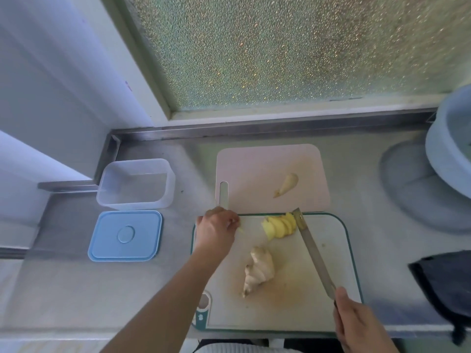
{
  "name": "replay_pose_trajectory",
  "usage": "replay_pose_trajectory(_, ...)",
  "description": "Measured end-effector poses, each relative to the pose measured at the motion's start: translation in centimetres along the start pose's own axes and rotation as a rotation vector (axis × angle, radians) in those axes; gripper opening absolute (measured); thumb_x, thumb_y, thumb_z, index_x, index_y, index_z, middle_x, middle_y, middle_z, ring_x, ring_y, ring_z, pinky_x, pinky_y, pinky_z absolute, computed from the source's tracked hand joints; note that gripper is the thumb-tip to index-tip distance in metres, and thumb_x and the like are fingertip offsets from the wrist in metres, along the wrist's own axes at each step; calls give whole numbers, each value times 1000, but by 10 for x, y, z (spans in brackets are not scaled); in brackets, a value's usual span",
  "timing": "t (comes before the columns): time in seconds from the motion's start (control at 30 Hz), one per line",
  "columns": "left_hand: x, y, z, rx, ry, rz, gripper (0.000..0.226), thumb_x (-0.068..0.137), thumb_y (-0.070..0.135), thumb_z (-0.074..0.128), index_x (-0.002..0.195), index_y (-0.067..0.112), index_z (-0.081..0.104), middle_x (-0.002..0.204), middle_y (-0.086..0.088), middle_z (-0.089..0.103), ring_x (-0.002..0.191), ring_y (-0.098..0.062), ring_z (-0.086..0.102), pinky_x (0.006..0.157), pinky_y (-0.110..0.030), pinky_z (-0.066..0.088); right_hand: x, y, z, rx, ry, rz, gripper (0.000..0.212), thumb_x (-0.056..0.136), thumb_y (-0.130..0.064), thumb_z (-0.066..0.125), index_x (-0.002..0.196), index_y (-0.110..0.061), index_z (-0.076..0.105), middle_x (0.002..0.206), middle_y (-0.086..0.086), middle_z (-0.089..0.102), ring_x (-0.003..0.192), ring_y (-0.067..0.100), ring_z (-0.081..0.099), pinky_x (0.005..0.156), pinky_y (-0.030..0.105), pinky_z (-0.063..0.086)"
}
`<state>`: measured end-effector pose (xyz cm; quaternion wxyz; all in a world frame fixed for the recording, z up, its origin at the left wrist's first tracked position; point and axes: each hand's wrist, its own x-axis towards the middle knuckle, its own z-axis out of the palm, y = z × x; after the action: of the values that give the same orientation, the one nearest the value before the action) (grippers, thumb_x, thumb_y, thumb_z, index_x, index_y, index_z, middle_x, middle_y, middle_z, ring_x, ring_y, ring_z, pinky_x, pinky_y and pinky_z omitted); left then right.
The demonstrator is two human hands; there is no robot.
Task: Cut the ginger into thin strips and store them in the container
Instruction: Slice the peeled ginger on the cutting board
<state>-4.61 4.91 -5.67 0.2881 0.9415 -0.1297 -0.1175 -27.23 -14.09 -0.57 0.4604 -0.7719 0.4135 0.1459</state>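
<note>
A fanned row of yellow ginger slices (279, 226) lies at the far edge of the white, green-rimmed cutting board (331, 263). An unpeeled ginger piece (258, 270) sits in the board's middle. My right hand (356, 324) grips the handle of a knife (314, 253) whose tip rests against the slices' right side. My left hand (216, 229) hovers at the board's far left corner, pinching a small ginger sliver (240, 229). The clear container (136, 184) stands open at the left, its blue lid (125, 235) flat in front of it.
A pink board (270, 161) behind the white one carries a ginger peel scrap (286, 185). A pale blue basin (451, 146) stands at the right edge, a dark cloth (446, 286) at the near right. A frosted window runs along the back of the steel counter (76, 289).
</note>
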Motion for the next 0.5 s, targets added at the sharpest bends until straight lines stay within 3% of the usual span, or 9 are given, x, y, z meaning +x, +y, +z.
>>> replay_pose_trajectory(0.13,-5,-17,-3,-73,162,78,12,92,10,65,99,9,75,86,-6,69,77,-30,62,76,-50,56,0,-6,0,-40,-70,10,65,75,-68,24,44,-15,46,40,3,50,46,18,54,53,24,39)
replay_pose_trajectory(0.2,-22,-19,-3,-75,251,235,19,94,19,57,100,9,71,91,-4,68,80,-25,62,74,-46,57,0,-9,1,-67,-133,33,65,75,-72,29,48,-16,48,43,1,51,46,13,52,54,22,38)
replay_pose_trajectory(0.27,-50,-13,3,-90,166,496,23,90,27,63,105,11,68,103,-2,67,94,-20,62,83,-39,55,0,-10,1,-74,-189,57,60,83,-67,40,52,-16,51,45,-1,52,44,9,49,54,22,37)
replay_pose_trajectory(0.33,-74,-6,14,-66,12,664,41,83,35,71,116,13,63,119,-3,64,108,-22,61,95,-37,51,-3,-16,0,-31,-258,63,53,90,-57,45,56,-16,52,46,-2,50,42,7,45,53,22,34)
replay_pose_trajectory(0.4,-84,-5,29,-64,-55,680,54,79,38,72,124,14,56,129,-4,60,118,-28,58,103,-42,48,-3,-18,1,-29,-297,39,53,93,-53,43,57,-16,51,46,-2,49,41,5,43,51,19,33)
replay_pose_trajectory(0.5,-82,-4,43,-99,22,659,44,78,28,76,116,11,61,125,-4,62,118,-29,57,102,-45,48,-5,-26,7,-65,-323,6,56,94,-55,37,54,-17,48,46,-1,49,41,3,43,52,16,34)
